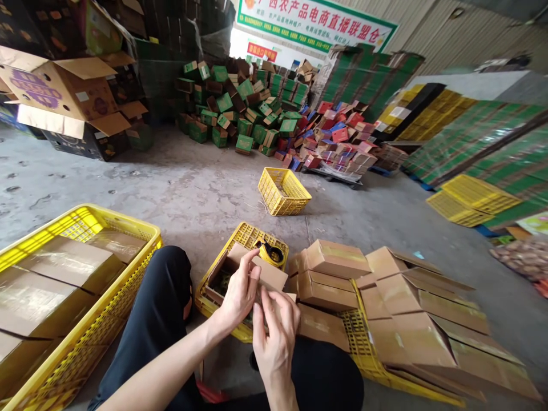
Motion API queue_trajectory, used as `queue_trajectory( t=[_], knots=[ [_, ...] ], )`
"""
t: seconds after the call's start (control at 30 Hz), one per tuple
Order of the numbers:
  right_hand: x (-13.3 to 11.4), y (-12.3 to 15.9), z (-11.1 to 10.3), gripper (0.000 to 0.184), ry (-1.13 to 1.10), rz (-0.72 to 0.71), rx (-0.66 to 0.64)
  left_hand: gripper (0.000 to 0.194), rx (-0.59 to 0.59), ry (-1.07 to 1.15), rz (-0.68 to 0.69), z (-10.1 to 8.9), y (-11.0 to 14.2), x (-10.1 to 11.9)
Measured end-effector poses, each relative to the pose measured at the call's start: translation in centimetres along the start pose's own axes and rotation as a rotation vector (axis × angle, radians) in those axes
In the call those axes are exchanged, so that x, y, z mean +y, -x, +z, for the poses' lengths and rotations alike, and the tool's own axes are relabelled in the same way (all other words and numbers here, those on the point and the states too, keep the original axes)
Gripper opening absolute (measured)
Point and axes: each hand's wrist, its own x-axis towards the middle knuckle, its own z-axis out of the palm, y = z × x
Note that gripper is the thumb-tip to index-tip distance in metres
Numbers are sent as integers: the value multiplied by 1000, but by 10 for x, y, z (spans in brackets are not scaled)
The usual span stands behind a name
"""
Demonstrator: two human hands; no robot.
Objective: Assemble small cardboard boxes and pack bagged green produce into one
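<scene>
Left hand: up over the open carton, the left hand (240,288) is half open, fingers raised and bent; whether it has hold of anything, I can't tell.
Right hand: right alongside, the right hand (277,325) curls, fingers drawn in close to the left; any small thing between them is too blurred to call.
Open carton: here between the knees, the open carton (273,276) sits flaps up beneath the hands, its contents unclear, on a yellow crate (245,233).
Tape dispenser: just beyond the fingers, the yellow tape dispenser (270,253) lies at the carton's far side.
Left flank: a big yellow basket (154,229) carries taped cartons (43,297).
Right flank: brown cartons (338,257) stand close by, more boxes (406,319) beside them.
Ahead: a small yellow bin (278,202) sits on the floor.
</scene>
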Motion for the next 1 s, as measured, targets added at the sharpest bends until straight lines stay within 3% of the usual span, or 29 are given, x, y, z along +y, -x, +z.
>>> queue_trajectory(
  t=[0.27,0.4,0.53,0.67,0.8,1.0],
  knots=[
    [1,0,-1,22,-231,158,-24,46,-35,-56,96,-5,1,-6],
    [-2,1,0,17,-445,375,-100,47,1,-68,112,-3,1,-9],
    [-5,0,3,22,-584,563,-167,50,-46,-76,69,-2,2,-11],
    [-7,-1,3,23,-473,566,-155,43,-70,-129,62,-5,0,-13],
    [-6,0,5,25,-435,651,-157,37,29,-136,-7,-6,-8,-13],
    [-2,-1,2,27,-387,499,-142,39,68,-110,-96,-2,-15,-13]
  ],
)
